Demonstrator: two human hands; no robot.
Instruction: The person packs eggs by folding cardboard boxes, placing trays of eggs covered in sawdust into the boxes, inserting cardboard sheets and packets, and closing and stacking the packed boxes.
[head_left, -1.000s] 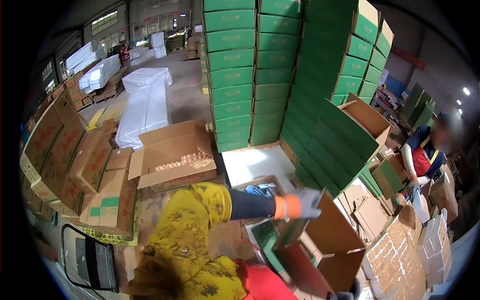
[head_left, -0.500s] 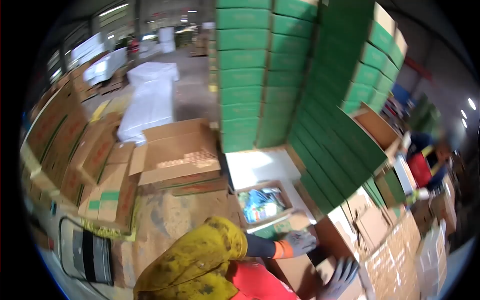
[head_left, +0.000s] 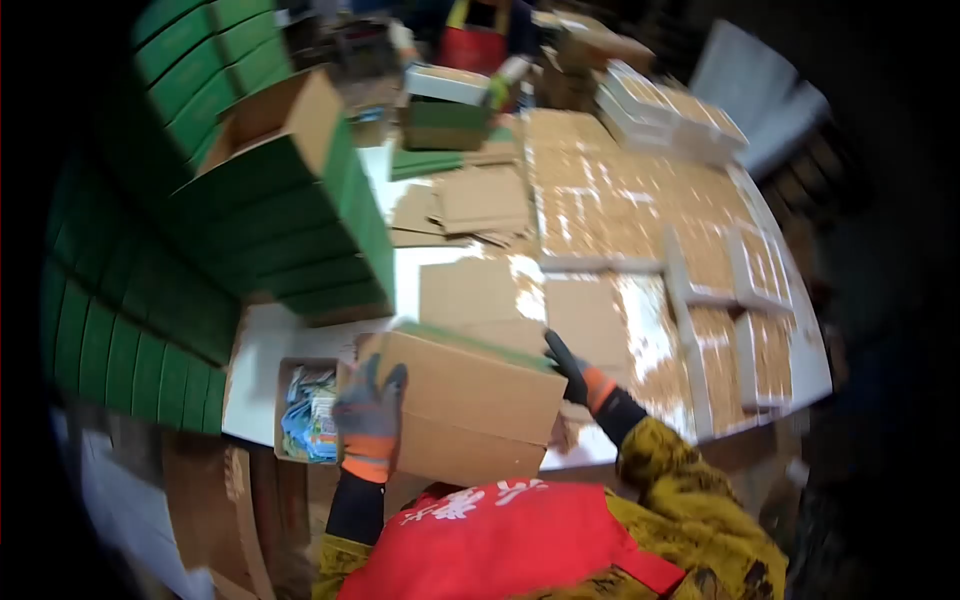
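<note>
A brown cardboard box (head_left: 470,405) with a green strip along its top far edge is held between my two hands, tilted, at the near edge of the white table. My left hand (head_left: 370,405), in a grey glove with an orange cuff, grips the box's left side with the thumb toward me. At the upper right corner of the box is my right hand (head_left: 570,368), gloved the same way, its fingers partly hidden. Left of the box stands a small open carton (head_left: 283,405) of blue and white packets.
Stacked green boxes (head_left: 290,235) rise at the left, an open one on top. Flat cardboard pieces (head_left: 485,200) lie mid-table. Filled white trays (head_left: 700,255) cover the right side. Across the table a person in a red apron (head_left: 470,48) holds a white tray (head_left: 447,85) over a green box.
My view has swung right toward the table. My hands, earlier apart around an open box, now hold a cardboard box between them at the table edge.
</note>
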